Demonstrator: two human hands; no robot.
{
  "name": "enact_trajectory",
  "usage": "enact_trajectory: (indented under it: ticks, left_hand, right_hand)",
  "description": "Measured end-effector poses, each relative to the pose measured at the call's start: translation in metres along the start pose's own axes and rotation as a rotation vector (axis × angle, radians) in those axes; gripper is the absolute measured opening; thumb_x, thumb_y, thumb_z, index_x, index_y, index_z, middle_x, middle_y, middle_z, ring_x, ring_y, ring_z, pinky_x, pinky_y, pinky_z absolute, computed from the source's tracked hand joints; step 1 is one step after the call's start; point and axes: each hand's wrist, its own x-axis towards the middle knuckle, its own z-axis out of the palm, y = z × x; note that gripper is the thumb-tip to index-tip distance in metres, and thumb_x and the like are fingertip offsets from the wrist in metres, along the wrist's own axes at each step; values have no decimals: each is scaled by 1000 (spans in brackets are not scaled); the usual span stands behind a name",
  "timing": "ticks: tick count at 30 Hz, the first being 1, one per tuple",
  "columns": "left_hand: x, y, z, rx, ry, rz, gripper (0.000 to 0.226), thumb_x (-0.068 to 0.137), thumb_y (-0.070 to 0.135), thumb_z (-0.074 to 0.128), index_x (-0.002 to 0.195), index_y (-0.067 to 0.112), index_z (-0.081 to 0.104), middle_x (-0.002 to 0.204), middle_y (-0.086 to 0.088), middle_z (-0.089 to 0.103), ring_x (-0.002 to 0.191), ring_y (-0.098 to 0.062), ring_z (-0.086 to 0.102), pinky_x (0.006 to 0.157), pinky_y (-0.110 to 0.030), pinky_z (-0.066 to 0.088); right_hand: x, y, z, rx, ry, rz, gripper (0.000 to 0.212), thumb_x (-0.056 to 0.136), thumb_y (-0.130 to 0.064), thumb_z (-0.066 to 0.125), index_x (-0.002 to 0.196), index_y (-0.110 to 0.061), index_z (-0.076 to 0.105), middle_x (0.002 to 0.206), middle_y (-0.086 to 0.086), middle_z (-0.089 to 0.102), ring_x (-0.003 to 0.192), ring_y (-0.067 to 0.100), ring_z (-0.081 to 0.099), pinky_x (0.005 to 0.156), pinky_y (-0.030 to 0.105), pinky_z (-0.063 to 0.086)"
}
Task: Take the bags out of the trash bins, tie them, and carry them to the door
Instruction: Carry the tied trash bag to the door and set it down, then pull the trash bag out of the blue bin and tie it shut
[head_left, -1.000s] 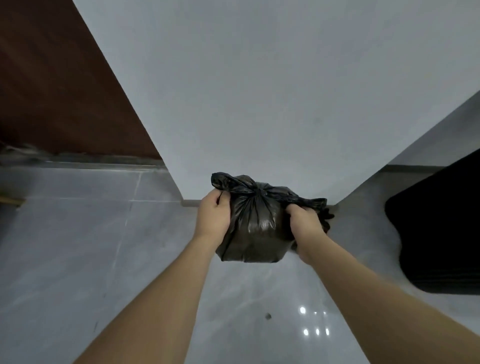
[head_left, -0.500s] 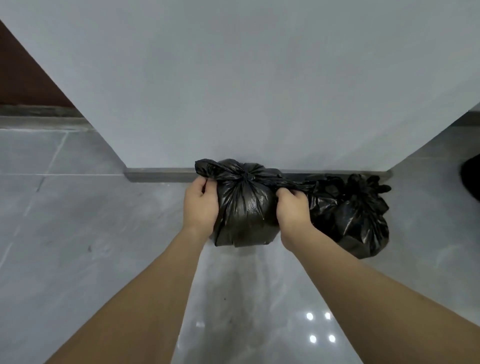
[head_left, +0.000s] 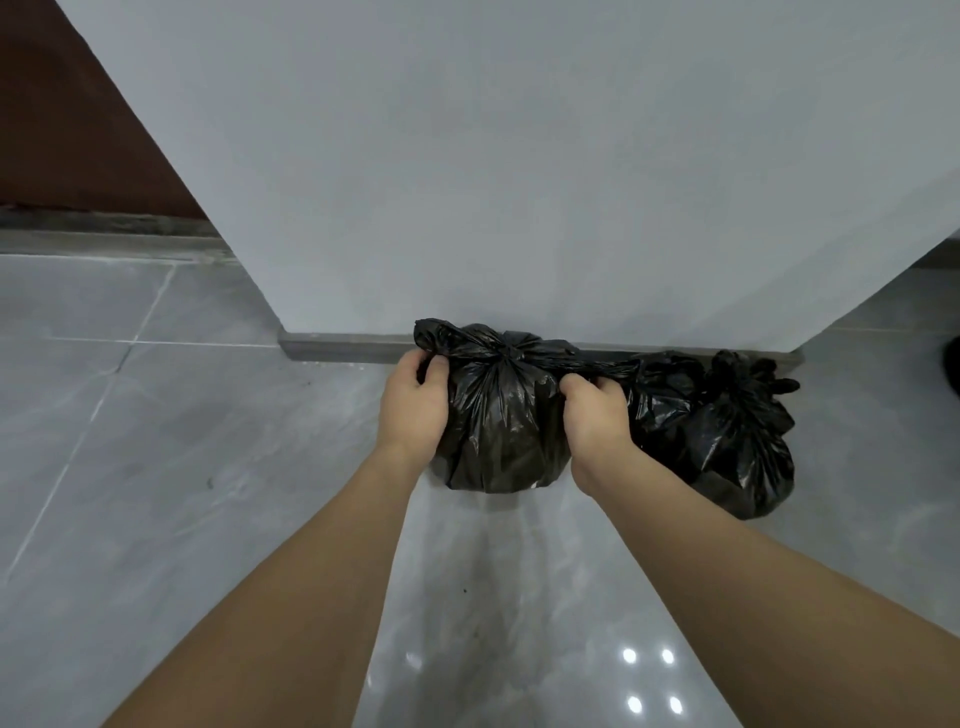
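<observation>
Black crinkled plastic trash bag (head_left: 501, 415), knotted shut at its top, sits low against the grey skirting (head_left: 343, 349) at the foot of the pale grey wall (head_left: 519, 156), on or just above the glossy grey tiled floor (head_left: 156, 467); contact with the tiles cannot be confirmed. The left hand (head_left: 415, 405) grips the left tail of the knot, fingers curled round the plastic. The right hand (head_left: 595, 415) grips the right tail in the same manner. A second tied black plastic bag (head_left: 727, 441) rests on the floor just beside the first, to its right, against the same wall. Judged step: setting the held bag down at the drop point. To do this well, lower until the bag's base bears fully on the floor, keep it upright and snug beside its neighbour, then release both tails together so the knot is not pulled loose. Both bags are closed; contents are hidden, though each bulges as if partly filled. A dark brown panel (head_left: 78, 130), possibly the door, stands at far left.
</observation>
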Motion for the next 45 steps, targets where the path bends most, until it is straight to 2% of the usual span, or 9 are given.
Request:
enact_trajectory:
  ticks: [4, 13, 15, 16, 18, 22, 30, 37, 45]
  left_hand:
    - [-6, 13, -11, 91, 39, 3, 24, 100, 30, 46, 113, 18, 63, 98, 6, 68, 87, -11, 62, 79, -26, 44]
    - [-52, 154, -64, 499, 24, 227, 44, 104, 27, 37, 144, 6, 42, 149, -7, 43, 138, -20, 37, 112, -30, 27]
    - [-66, 214, -82, 539, 20, 269, 44, 105, 27, 36, 144, 7, 41, 150, -7, 43, 138, -21, 37, 112, -32, 28]
    - [-74, 248, -92, 556, 15, 287, 44, 105, 27, 36, 144, 7, 41, 150, -7, 42, 138, -21, 38, 112, -34, 29]
    - [-94, 322, -115, 576, 0, 321, 45, 105, 27, 35, 144, 7, 40, 151, -8, 42, 138, -22, 38, 112, -37, 30]
    - [-143, 498, -173, 628, -8, 414, 44, 105, 25, 36, 143, 4, 41, 149, -10, 43, 137, -24, 39, 109, -37, 32]
    - [-248, 817, -302, 676, 144, 574, 44, 105, 26, 36, 143, 5, 39, 151, -9, 41, 139, -23, 36, 109, -37, 32]
    - [-322, 857, -389, 742, 308, 580, 48, 105, 28, 38, 148, 9, 35, 155, -8, 35, 144, -21, 29, 115, -34, 26]
    - [-433, 803, -557, 831, 627, 297, 48, 105, 27, 34, 149, 7, 33, 156, -9, 34, 145, -22, 27, 119, -32, 19]
  right_hand:
    - [-8, -6, -2, -23, -9, -21, 8, 83, -11, 48, 90, -12, 52, 67, 1, 46, 60, 18, 40, 56, 30, 33]
    - [-97, -98, -29, -243, -4, 25, 23, 87, -14, 44, 67, -14, 34, 62, 3, 31, 56, 19, 25, 54, 30, 20]
    - [-139, -144, -35, -292, -17, -57, 15, 91, -15, 43, 82, -12, 54, 71, 0, 38, 56, 17, 27, 60, 30, 28]
    - [-161, -171, -39, -299, -23, -100, 27, 94, -18, 42, 113, -10, 60, 78, -3, 42, 58, 13, 33, 67, 30, 32]
    - [-213, -231, -48, -354, -44, -186, 53, 97, -22, 41, 149, -15, 35, 94, -8, 50, 68, 2, 44, 79, 26, 35]
    - [-341, -375, -75, -512, -53, -329, 60, 97, -26, 39, 153, -14, 24, 154, 6, 37, 131, 25, 45, 110, 38, 35]
    - [-577, -596, -125, -716, -72, -682, 60, 96, -20, 39, 152, -5, 22, 159, 10, 24, 146, 23, 23, 118, 41, 24]
    - [-658, -628, -100, -899, -212, -942, 61, 97, -20, 39, 152, -3, 19, 161, 12, 18, 149, 23, 12, 121, 35, 12]
    - [-784, -579, 5, -971, -567, -1187, 61, 95, -18, 45, 150, -1, 26, 158, 17, 27, 146, 30, 23, 120, 39, 17]
